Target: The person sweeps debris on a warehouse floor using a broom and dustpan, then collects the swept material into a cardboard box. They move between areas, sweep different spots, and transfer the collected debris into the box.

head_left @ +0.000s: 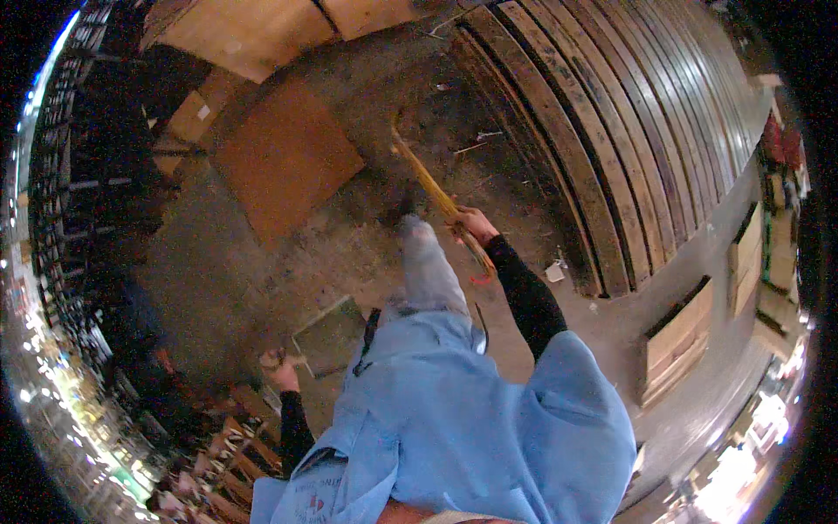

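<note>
My right hand [474, 226] is closed round a long, thin yellow strip-like thing [428, 182]. It slants from beyond the hand at the upper left to a lower end beside my leg, and its exact kind is unclear. Low on the left, my left hand [281, 371] hangs out to the side, near a pale-edged square panel [330, 336] on the floor. Its fingers are dim and blurred, so whether they hold anything does not show.
Stacked wooden boards [602, 131] fill the upper right. A flat brown sheet [288, 159] lies on the dirty floor ahead, with large cardboard-coloured boxes [253, 35] beyond it. Wooden panels [677, 341] stand at the right. White scraps [555, 271] and thin debris lie near the boards.
</note>
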Demonstrator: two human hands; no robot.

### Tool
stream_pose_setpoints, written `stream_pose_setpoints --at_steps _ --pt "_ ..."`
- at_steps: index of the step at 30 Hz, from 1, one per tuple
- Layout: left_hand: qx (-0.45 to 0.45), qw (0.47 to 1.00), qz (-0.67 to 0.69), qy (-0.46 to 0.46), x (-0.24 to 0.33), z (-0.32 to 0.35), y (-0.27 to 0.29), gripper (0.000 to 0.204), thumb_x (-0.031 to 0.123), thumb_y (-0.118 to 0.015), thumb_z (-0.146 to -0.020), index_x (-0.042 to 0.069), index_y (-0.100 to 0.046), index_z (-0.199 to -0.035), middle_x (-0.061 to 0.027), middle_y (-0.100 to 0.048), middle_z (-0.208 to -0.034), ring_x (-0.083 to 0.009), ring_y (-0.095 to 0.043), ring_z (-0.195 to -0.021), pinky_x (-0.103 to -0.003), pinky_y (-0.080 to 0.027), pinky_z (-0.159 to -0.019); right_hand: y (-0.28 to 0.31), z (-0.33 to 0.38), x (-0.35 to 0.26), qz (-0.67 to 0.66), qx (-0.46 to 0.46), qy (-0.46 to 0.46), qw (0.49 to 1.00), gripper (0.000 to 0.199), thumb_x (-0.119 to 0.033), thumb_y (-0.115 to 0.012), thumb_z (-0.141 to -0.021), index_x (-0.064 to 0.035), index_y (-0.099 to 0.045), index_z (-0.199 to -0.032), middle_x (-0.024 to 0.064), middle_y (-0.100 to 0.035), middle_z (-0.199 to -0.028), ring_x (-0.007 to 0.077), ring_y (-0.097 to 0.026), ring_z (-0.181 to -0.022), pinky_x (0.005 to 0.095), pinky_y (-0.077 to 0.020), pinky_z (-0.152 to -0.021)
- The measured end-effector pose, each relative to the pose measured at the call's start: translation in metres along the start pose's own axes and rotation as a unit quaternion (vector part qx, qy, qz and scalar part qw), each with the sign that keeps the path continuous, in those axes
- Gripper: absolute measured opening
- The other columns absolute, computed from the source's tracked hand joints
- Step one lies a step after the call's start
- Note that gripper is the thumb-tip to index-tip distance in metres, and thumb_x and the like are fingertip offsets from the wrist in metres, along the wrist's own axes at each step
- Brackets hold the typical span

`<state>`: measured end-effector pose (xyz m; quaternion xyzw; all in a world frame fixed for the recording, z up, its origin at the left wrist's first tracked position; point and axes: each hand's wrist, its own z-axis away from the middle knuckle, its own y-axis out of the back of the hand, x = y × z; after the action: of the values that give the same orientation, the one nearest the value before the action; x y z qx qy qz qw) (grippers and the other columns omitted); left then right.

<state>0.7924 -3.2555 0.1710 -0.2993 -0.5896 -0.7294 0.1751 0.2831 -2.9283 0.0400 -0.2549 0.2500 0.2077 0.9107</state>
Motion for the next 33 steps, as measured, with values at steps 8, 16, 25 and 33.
stream_pose_setpoints --at_steps 8,16,25,33 --pt "-0.131 0.974 -0.167 -0.077 0.06 -0.114 0.002 0.03 0.001 -0.07 -0.075 0.005 -0.05 -0.097 -0.0057 -0.056 -0.101 -0.0187 -0.054 -0.091 -0.037 -0.047 -0.08 -0.01 -0.213 -0.071 -0.182 -0.036 0.04 0.982 0.028 -0.027 -0.06 -0.086 -0.0029 -0.061 -0.101 0.0078 -0.065 -0.081 0.0174 -0.059 -0.056 0.0307 -0.0492 -0.045" --pt "-0.199 0.93 -0.242 -0.191 0.129 -0.205 -0.012 0.031 -0.006 -0.065 -0.076 0.004 -0.048 -0.1 -0.0058 -0.056 -0.102 -0.0171 -0.055 -0.092 -0.033 -0.048 -0.08 0.073 -0.222 -0.032 -0.071 0.153 0.127 0.977 0.021 -0.02 -0.056 -0.087 -0.0026 -0.06 -0.096 0.0047 -0.061 -0.077 0.0134 -0.056 -0.059 0.0271 -0.0441 -0.046" --pt "-0.291 0.954 0.073 0.002 0.225 -0.352 -0.132 0.031 -0.01 -0.064 -0.075 0.002 -0.05 -0.1 -0.0055 -0.057 -0.095 -0.0154 -0.056 -0.092 -0.032 -0.048 -0.081 0.025 -0.026 0.069 -0.348 0.339 -0.003 0.874 0.03 -0.016 -0.055 -0.086 -0.0042 -0.055 -0.113 0.0062 -0.062 -0.082 0.0141 -0.055 -0.054 0.0279 -0.0464 -0.046" --pt "-0.421 0.878 -0.112 -0.199 0.282 -0.496 -0.202 0.018 -0.009 -0.062 -0.075 0.002 -0.054 -0.086 -0.003 -0.056 -0.088 -0.0137 -0.052 -0.083 -0.029 -0.046 -0.079 -0.11 0.042 0.032 -0.311 0.424 0.041 0.85 0.049 -0.009 -0.062 -0.079 0.0003 -0.051 -0.127 0.0038 -0.064 -0.097 0.0097 -0.059 -0.08 0.0249 -0.0488 -0.064"
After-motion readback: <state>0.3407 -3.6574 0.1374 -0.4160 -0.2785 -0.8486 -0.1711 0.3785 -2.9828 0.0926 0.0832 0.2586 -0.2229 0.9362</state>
